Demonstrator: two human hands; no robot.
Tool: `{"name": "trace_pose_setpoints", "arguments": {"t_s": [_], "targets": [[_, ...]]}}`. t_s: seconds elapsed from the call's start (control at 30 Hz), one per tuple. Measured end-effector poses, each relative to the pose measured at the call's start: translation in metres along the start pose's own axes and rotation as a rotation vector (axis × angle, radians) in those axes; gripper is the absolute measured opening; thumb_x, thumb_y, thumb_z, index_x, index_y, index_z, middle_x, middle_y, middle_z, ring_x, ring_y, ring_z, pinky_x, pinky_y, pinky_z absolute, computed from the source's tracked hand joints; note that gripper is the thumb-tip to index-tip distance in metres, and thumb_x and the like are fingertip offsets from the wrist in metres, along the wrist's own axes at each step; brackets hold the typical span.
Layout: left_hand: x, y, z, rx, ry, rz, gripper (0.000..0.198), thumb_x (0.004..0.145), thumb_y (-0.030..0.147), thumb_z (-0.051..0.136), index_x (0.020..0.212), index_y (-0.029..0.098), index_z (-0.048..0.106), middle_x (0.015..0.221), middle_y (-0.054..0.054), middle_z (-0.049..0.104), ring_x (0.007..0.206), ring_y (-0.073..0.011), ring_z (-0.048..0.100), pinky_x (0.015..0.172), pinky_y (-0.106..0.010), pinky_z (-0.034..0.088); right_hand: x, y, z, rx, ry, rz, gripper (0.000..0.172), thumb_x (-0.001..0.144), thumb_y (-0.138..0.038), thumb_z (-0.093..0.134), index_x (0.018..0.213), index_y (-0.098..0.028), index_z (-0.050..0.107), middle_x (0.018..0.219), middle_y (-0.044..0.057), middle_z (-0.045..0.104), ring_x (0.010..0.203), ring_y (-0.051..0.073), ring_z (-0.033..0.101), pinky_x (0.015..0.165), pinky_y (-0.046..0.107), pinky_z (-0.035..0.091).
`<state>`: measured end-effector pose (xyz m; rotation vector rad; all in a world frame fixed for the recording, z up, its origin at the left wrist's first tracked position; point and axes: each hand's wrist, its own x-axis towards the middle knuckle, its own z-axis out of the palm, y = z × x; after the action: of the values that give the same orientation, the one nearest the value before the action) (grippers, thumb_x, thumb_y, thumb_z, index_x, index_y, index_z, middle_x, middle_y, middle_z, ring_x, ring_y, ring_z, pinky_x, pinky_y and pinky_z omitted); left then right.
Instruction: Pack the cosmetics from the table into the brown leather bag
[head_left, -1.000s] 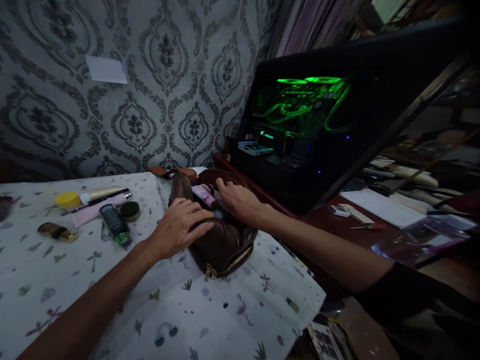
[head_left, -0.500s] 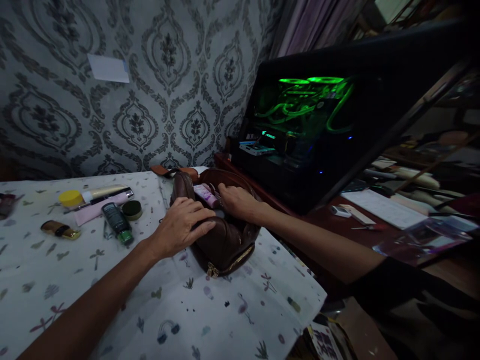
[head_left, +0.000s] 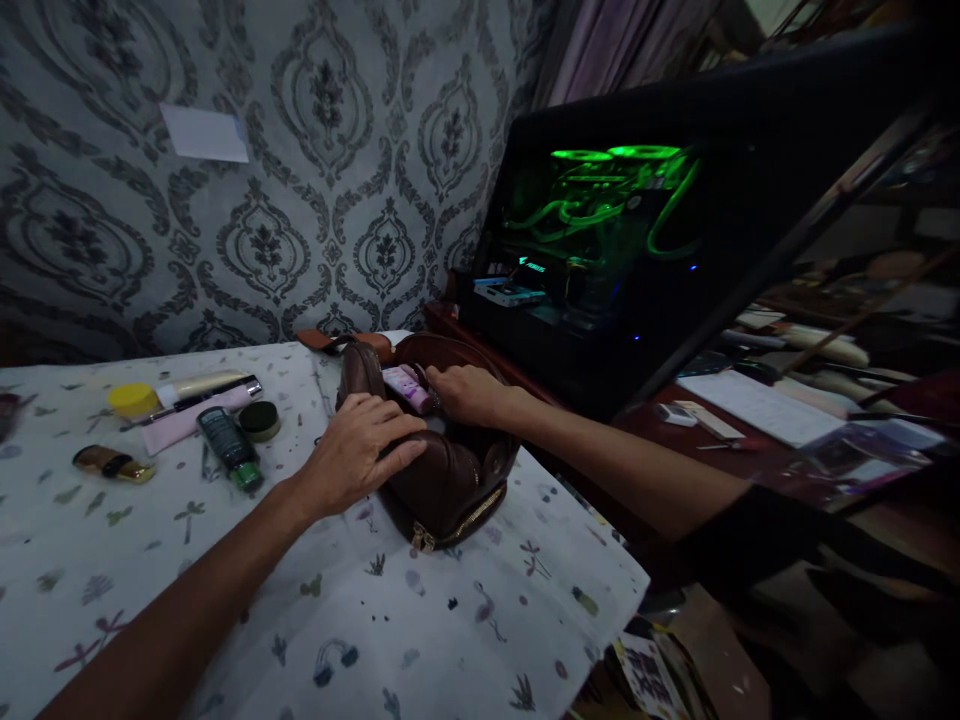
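Note:
A dark brown leather bag [head_left: 442, 490] with a gold zipper stands unzipped on the patterned cloth. My left hand [head_left: 367, 445] grips its near left rim, fingers over the edge and thumb pointing right. My right hand [head_left: 472, 395] reaches into the mouth of the bag from the right, its fingers curled together; their tips are hidden, so what they hold cannot be made out. Just left of those fingers, inside the bag, lies a pink and white tube [head_left: 407, 388]. The bottom of the bag is hidden in shadow.
Left of the bag lie a dark bottle with green cap [head_left: 229, 445], a round dark jar [head_left: 259, 421], a pink tube [head_left: 176, 425], a yellow-lidded jar [head_left: 133, 401] and a gold-brown tube [head_left: 112, 464]. A computer case [head_left: 600, 260] with green lights stands behind right.
The view has shifted slightly, moving everything a little to the left. My right hand's fingers have shifted slightly inside the bag; my left hand stays on the rim.

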<state>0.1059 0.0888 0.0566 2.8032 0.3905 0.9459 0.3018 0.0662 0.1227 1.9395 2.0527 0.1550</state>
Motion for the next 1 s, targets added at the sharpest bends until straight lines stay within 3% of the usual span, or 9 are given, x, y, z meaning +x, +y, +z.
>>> {"name": "trace_pose_setpoints", "arguments": {"t_s": [0.17, 0.37, 0.6, 0.8, 1.0], "targets": [[0.000, 0.000, 0.001, 0.009, 0.007, -0.002, 0.044, 0.105, 0.047, 0.031, 0.114, 0.022, 0.066, 0.101, -0.004, 0.069, 0.096, -0.0203, 0.059, 0.091, -0.039, 0.035, -0.001, 0.000, 0.002, 0.006, 0.020, -0.001, 0.037, 0.097, -0.021, 0.042, 0.132, -0.009, 0.046, 0.114, 0.022, 0.068, 0.110, 0.032, 0.067, 0.083, 0.036, 0.050], [-0.001, 0.000, 0.000, 0.004, 0.011, 0.003, 0.047, 0.106, 0.048, 0.029, 0.114, 0.021, 0.066, 0.103, -0.004, 0.069, 0.097, -0.0204, 0.059, 0.091, -0.039, 0.035, 0.003, 0.003, 0.000, -0.011, -0.030, -0.019, 0.036, 0.096, -0.022, 0.045, 0.131, -0.012, 0.049, 0.117, 0.022, 0.068, 0.110, 0.031, 0.067, 0.082, 0.035, 0.049], [0.000, 0.001, -0.001, -0.004, -0.007, -0.010, 0.045, 0.105, 0.047, 0.030, 0.115, 0.022, 0.067, 0.103, -0.005, 0.069, 0.096, -0.0202, 0.059, 0.091, -0.039, 0.036, 0.003, 0.005, 0.000, 0.005, 0.021, -0.013, 0.039, 0.097, -0.025, 0.046, 0.133, -0.012, 0.047, 0.119, 0.021, 0.068, 0.109, 0.032, 0.067, 0.080, 0.035, 0.049], [0.000, 0.001, -0.002, -0.020, -0.010, -0.021, 0.044, 0.105, 0.047, 0.031, 0.115, 0.022, 0.066, 0.103, -0.005, 0.069, 0.098, -0.0210, 0.059, 0.092, -0.039, 0.035, 0.011, 0.003, -0.007, 0.001, -0.072, -0.058, 0.045, 0.093, -0.022, 0.052, 0.136, -0.010, 0.048, 0.123, 0.022, 0.066, 0.115, 0.033, 0.065, 0.083, 0.035, 0.049], [0.000, 0.002, -0.002, -0.012, 0.006, -0.014, 0.042, 0.105, 0.045, 0.033, 0.115, 0.021, 0.067, 0.101, -0.005, 0.069, 0.097, -0.0208, 0.059, 0.091, -0.038, 0.036, 0.013, 0.007, 0.001, 0.026, -0.042, -0.042, 0.038, 0.095, -0.023, 0.046, 0.131, -0.011, 0.050, 0.119, 0.022, 0.067, 0.112, 0.033, 0.066, 0.081, 0.036, 0.049]]}}
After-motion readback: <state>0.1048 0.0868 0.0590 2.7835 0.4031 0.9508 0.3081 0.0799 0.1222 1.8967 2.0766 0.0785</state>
